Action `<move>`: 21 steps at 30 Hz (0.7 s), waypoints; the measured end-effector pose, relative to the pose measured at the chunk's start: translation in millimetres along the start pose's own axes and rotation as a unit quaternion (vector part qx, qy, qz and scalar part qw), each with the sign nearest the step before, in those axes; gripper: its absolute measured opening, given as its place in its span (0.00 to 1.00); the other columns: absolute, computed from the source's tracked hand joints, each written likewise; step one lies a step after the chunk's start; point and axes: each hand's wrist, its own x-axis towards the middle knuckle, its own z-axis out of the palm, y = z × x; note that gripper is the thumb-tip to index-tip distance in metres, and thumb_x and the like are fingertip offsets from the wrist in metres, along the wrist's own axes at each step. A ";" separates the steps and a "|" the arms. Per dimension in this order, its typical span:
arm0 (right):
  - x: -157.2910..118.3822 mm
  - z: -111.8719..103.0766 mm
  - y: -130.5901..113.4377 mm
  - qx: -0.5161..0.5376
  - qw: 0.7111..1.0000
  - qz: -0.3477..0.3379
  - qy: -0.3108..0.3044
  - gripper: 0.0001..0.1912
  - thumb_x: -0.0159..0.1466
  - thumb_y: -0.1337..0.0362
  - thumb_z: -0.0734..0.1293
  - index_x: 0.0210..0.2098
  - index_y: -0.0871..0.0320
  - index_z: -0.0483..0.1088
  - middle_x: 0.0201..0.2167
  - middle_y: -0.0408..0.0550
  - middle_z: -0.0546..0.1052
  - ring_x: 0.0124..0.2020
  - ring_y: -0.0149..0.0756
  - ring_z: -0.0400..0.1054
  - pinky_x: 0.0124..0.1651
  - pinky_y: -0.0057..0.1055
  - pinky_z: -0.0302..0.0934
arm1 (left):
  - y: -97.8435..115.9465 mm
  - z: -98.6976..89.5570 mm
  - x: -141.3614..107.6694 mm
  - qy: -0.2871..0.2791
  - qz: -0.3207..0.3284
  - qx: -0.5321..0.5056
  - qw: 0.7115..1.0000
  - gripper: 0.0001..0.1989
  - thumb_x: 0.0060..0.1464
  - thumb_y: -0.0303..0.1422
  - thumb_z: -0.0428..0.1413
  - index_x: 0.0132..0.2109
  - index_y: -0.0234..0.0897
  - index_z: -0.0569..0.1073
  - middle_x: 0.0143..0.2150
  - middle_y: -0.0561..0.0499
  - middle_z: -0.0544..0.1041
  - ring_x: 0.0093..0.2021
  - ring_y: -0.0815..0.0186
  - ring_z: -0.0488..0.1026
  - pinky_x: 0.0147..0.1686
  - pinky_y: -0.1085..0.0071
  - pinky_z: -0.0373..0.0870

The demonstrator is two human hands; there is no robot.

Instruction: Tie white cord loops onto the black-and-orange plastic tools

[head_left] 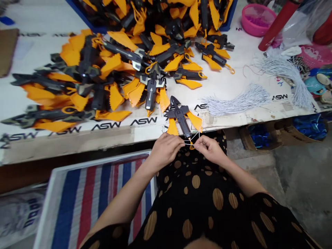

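A black plastic toy with orange wings [183,121] lies at the table's front edge, its narrow end toward me. From that end hangs a small orange ring [191,144]. Thin white string [199,133] loops around beside the ring and runs between my hands. My left hand [169,147] is closed, pinching the string just left of the ring. On the other side my right hand [209,148] pinches the string close against the ring. Whether the string is knotted there is too small to tell.
Many similar toys [151,91] are heaped on the table, with more in a blue crate [230,20] behind. Bundles of white string [238,102] lie to the right. Beyond them are a pink basket [255,12] and a red tube [277,26]. A striped surface [98,200] sits below left.
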 end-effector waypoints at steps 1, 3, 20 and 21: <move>-1.6 -0.7 0.9 -0.014 1.000 -0.018 0.003 0.11 0.68 0.55 0.66 0.37 0.56 0.70 0.26 0.39 0.69 0.22 0.26 0.59 0.27 0.26 0.55 | 1.0 1.0 2.9 -0.012 -0.030 -0.021 0.999 0.14 0.72 0.37 0.46 0.41 0.39 0.74 0.36 0.50 0.81 0.35 0.62 0.76 0.40 0.65 0.66; -4.1 -2.9 3.6 -0.037 0.997 -0.062 0.008 0.09 0.68 0.57 0.66 0.43 0.55 0.71 0.37 0.45 0.75 0.25 0.26 0.64 0.30 0.26 0.60 | 6.1 7.4 12.4 -0.030 -0.115 -0.034 0.992 0.17 0.72 0.40 0.43 0.48 0.38 0.75 0.42 0.47 0.82 0.39 0.60 0.78 0.43 0.65 0.68; 60.6 -90.7 36.1 -0.428 0.869 -0.053 0.243 0.13 0.71 0.57 0.62 0.47 0.55 0.74 0.48 0.52 0.73 0.38 0.39 0.72 0.35 0.32 0.63 | 0.5 30.9 -67.3 0.141 -0.402 0.056 0.903 0.29 0.55 0.41 0.53 0.62 0.36 0.69 0.54 0.40 0.78 0.50 0.50 0.77 0.53 0.57 0.72; 62.3 -90.0 37.5 -0.436 0.867 -0.052 0.236 0.12 0.71 0.57 0.61 0.45 0.55 0.74 0.46 0.51 0.73 0.37 0.39 0.71 0.34 0.32 0.62 | -4.2 31.3 -95.2 0.169 -0.418 0.053 0.891 0.29 0.55 0.42 0.53 0.62 0.34 0.69 0.55 0.38 0.77 0.53 0.48 0.76 0.56 0.55 0.71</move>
